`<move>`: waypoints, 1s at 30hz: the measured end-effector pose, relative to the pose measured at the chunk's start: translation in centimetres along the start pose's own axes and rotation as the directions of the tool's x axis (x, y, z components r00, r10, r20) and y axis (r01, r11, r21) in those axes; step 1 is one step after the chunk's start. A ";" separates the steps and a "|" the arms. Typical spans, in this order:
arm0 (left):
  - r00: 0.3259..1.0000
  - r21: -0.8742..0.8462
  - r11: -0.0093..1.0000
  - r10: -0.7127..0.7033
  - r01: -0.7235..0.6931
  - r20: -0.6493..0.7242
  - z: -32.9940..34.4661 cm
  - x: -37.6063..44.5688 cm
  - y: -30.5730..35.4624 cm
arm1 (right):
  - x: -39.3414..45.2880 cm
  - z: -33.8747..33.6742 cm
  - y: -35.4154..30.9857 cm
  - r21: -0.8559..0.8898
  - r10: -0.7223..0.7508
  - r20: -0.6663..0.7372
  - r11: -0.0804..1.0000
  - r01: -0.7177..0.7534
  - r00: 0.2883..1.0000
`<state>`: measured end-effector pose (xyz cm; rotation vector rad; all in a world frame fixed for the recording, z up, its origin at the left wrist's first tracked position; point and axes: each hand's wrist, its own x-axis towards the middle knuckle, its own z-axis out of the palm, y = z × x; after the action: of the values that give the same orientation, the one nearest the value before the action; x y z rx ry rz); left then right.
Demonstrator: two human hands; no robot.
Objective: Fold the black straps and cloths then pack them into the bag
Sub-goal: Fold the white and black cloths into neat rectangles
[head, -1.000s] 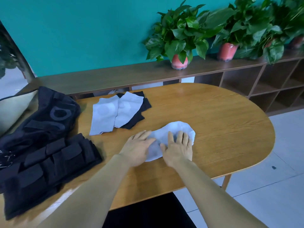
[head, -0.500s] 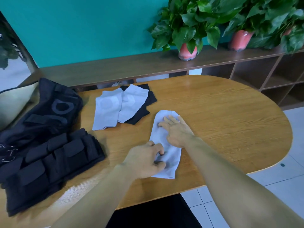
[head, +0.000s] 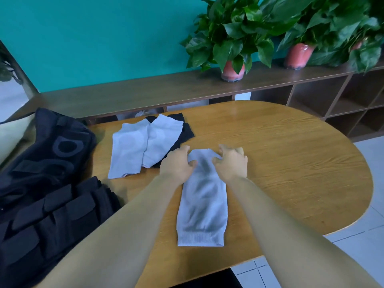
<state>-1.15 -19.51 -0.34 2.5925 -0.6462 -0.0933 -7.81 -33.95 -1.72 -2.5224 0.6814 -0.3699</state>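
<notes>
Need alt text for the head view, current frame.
Both hands, left hand and right hand, grip the far end of a pale grey cloth lying lengthwise on a wooden table. Two folded grey cloths and black strap bundles lie to the left.

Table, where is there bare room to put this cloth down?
The table is bare right of the right hand, out to its rounded edge. The left is crowded: folded cloths, black straps and bag.
</notes>
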 end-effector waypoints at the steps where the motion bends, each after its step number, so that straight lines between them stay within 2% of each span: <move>1: 1.000 0.058 0.998 0.027 -0.027 0.003 0.3 0.6 0.2 | 0.4 0.1 -0.3 -0.010 -0.030 0.025 0.999 0.030 0.999; 4: 0.991 0.169 0.978 0.108 -0.120 0.080 0.7 2.6 0.2 | 2.1 0.3 -1.1 0.018 -0.108 0.120 0.994 0.106 0.987; 9: 0.961 0.203 0.942 0.245 -0.267 0.128 1.0 4.9 -0.3 | 4.5 0.4 -1.3 0.029 -0.182 0.179 0.983 0.179 0.967; 11: 0.951 0.248 0.918 0.292 -0.309 0.103 0.7 5.5 -0.4 | 5.1 0.1 -1.4 -0.033 -0.259 0.160 0.963 0.268 0.953; 15: 0.937 0.389 0.856 0.345 -0.341 0.064 0.0 6.1 -0.7 | 5.9 -0.6 -0.6 -0.274 -0.424 0.128 0.854 0.443 0.897; 20: 0.948 0.415 0.858 0.316 -0.303 0.039 0.3 5.2 -0.9 | 4.9 0.3 0.7 -0.382 -0.467 0.005 0.816 0.433 0.884; 22: 0.949 0.443 0.850 0.315 -0.285 0.006 0.2 5.0 -1.0 | 4.5 0.8 0.4 -0.385 -0.447 0.002 0.825 0.413 0.895; 24: 0.947 0.447 0.849 0.320 -0.281 -0.012 0.1 4.9 -1.0 | 4.3 1.1 0.4 -0.310 -0.393 0.020 0.872 0.379 0.919; 27: 0.950 0.419 0.862 0.311 -0.285 0.007 0.0 4.4 -1.4 | 3.6 1.0 0.8 -0.148 -0.322 -0.057 0.939 0.311 0.945; 30: 0.901 0.370 0.860 0.417 -0.350 -0.116 0.4 3.2 -2.4 | 2.1 1.4 0.7 -0.152 -0.411 -0.157 0.909 0.389 0.898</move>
<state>2.66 -19.30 -1.64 2.6821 -1.1830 0.4334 -5.76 -35.04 -2.96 -2.7606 0.2426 -0.7375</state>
